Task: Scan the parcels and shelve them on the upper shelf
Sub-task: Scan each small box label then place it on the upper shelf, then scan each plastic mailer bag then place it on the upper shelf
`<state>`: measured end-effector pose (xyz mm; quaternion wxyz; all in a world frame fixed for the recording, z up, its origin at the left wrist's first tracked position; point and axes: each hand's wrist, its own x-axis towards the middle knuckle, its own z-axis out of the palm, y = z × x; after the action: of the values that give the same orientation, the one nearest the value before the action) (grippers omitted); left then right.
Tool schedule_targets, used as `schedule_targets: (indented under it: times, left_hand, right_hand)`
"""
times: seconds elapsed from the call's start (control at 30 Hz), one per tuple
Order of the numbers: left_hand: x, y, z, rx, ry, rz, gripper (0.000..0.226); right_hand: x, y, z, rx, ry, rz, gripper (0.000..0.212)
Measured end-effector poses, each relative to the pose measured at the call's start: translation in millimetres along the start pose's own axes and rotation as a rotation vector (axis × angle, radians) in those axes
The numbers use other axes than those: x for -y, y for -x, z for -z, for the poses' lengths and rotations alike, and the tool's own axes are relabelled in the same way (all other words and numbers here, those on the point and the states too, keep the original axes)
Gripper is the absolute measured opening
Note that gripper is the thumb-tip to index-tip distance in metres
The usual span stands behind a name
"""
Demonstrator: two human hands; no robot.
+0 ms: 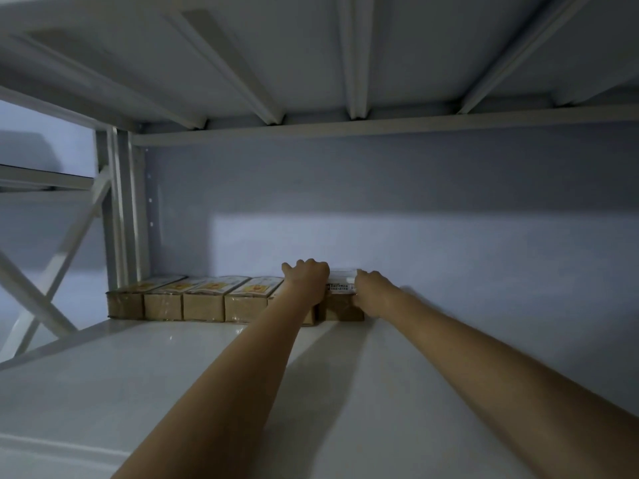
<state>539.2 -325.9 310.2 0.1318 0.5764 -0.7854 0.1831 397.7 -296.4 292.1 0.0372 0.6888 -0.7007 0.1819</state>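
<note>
We hold the last cardboard parcel (340, 305) at the shelf's (207, 368) back edge, long axis pointing rearward, left hand (307, 278) curled over its left top, right hand (371, 292) gripping its right side, both equally near.

6 brown parcels (221, 300), rowed, upper shelf (145, 368)
</note>
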Motion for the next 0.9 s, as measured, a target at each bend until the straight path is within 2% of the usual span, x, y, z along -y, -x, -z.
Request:
schedule_targets:
  times: [0.1,0.2,0.3,0.4,0.53,0.63,0.77,0.9]
  left_hand:
    - [-2.6,8.1,2.6,0.028,-0.009,0.047,0.034]
    - [-6.9,15.2,14.8,0.126,0.067,0.111,0.049]
    - [-12.5,27.7,27.8,0.188,0.121,0.128,0.068]
    - [-19.3,46.1,41.7,0.156,0.140,0.033,0.072]
    - [-46.1,73.3,48.3,0.156,0.261,-0.126,0.046]
    - [-83.2,103.7,52.3,0.197,0.355,-0.290,0.042]
    - [-139.2,147.8,71.0,0.112,0.572,-0.400,0.036]
    - [-210.4,194.4,89.8,0.150,0.688,-0.458,0.028]
  right_hand:
    - [6.9,7.3,1.6,-0.005,0.025,-0.044,0.050]
    - [22.9,17.7,13.7,0.064,0.003,-0.118,0.088]
    - [35.5,32.5,26.8,0.100,-0.025,-0.144,0.099]
    - [31.1,54.1,36.8,0.067,-0.033,-0.160,0.088]
    - [10.1,107.9,51.8,0.009,-0.053,-0.207,0.077]
    - [-11.5,159.3,69.0,0.003,0.012,-0.262,0.064]
    - [-45.5,234.2,97.9,0.015,0.056,-0.281,0.029]
    - [-88.4,312.7,120.0,-0.015,0.038,-0.336,0.025]
